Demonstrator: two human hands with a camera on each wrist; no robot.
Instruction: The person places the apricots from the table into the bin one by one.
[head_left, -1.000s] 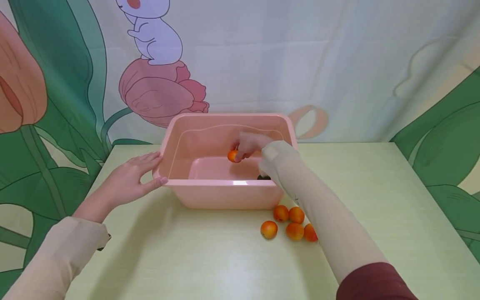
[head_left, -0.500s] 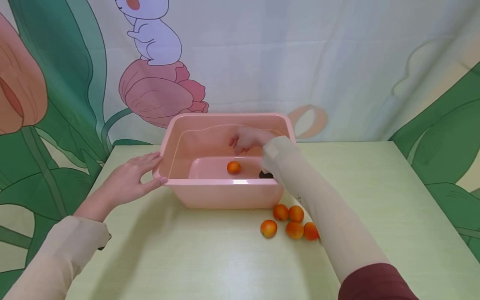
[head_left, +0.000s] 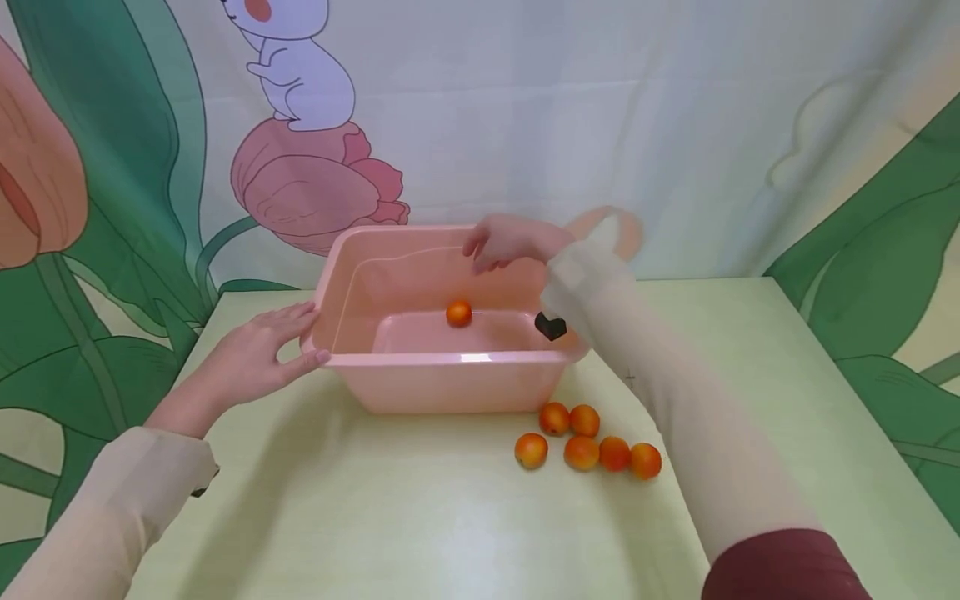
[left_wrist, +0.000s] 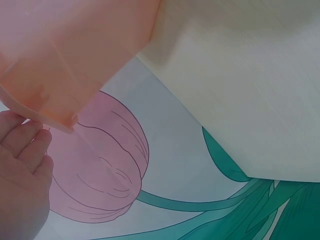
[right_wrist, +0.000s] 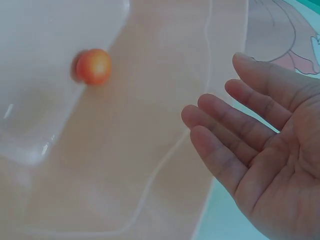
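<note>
A pink plastic tub (head_left: 450, 387) stands on the table, with one small round orange-red fruit (head_left: 459, 313) on its floor. My left hand (head_left: 251, 354) rests at the tub's front left corner, fingertips against the left rim and thumb on the front rim. In the left wrist view its fingers (left_wrist: 30, 142) touch the rim from outside. My right hand (head_left: 513, 240) is over the back right of the tub, holding nothing. The right wrist view shows its fingers (right_wrist: 220, 155) spread and relaxed, apart from the fruit.
Several similar orange-red fruits (head_left: 581, 453) lie close together on the table (head_left: 420, 517), before the tub's front right corner. A printed curtain (head_left: 480, 125) hangs directly behind the tub. The right sleeve (head_left: 660, 392) crosses over the tub's right side.
My right hand has let go of the fruit and risen toward the back rim. The fruit dropped to the tub floor and rolled slightly backward. My left hand stays at the corner.
</note>
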